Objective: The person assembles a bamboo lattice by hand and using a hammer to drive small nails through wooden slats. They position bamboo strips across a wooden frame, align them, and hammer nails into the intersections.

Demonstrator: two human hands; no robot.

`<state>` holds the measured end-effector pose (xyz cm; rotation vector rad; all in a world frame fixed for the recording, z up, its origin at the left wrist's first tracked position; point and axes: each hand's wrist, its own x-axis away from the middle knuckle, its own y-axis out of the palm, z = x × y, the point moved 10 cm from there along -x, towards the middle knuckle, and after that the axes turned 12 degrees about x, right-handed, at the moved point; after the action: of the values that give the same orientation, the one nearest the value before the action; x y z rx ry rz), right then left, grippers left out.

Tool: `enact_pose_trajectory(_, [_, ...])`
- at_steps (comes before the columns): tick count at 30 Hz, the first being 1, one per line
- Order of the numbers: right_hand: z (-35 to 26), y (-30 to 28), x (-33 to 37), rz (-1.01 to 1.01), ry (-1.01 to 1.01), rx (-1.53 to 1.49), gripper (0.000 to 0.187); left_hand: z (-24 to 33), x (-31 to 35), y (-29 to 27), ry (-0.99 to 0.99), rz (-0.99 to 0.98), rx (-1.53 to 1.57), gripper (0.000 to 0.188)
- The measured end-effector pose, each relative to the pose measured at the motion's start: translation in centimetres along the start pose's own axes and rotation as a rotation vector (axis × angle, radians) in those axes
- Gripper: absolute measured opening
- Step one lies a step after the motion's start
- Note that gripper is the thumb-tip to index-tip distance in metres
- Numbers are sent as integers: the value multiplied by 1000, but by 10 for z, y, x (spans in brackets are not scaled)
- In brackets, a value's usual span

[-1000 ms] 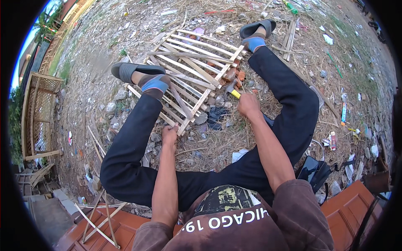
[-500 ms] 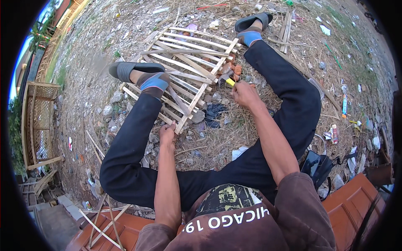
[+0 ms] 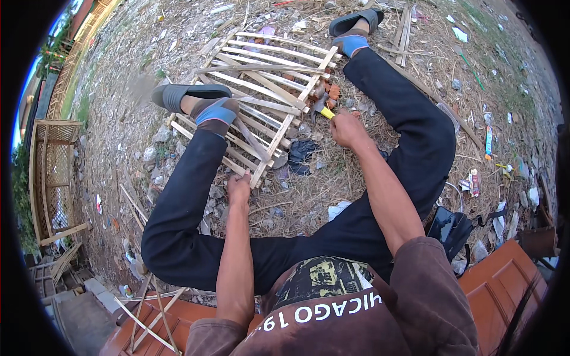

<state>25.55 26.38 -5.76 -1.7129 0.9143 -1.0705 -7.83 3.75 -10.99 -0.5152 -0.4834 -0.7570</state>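
Note:
A slatted wooden frame (image 3: 278,140) lies on the ground between my feet, made of several pale thin strips crossed by longer ones. My left hand (image 3: 238,188) is closed on the near end of one wooden strip, at the frame's lower corner. With my right hand (image 3: 349,130) I grip a hammer (image 3: 327,112) by its yellow handle. The hammer's head is low beside the frame's right edge, close to some broken orange brick pieces (image 3: 334,92); whether it touches the wood I cannot tell. My left sandal (image 3: 178,98) rests over the frame's left side.
My right sandal (image 3: 354,22) is past the frame's far right corner. Loose wooden strips (image 3: 406,37) lie beyond it. A black plastic scrap (image 3: 302,155) is on the strewn ground. Brown panelled boards (image 3: 504,296) are behind me, with a dark bag (image 3: 449,230) nearby.
The whole view has shifted slightly. The hammer's head sits a little farther right along the frame's edge. My left hand keeps its hold on the strip.

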Motion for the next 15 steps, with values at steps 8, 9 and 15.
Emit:
enact_pose_trajectory(8, [-1, -13, 15, 65, 149, -153, 23, -24, -15, 4, 0, -8, 119, 23])
enact_pose_trajectory(9, [-2, -17, 17, 53, 171, -175, 23, -25, -15, 3, -3, -9, 125, 23])
enact_pose_trajectory(15, [6, -30, 30, 122, 214, -443, 22, -21, -10, 7, 46, 33, 107, 21])
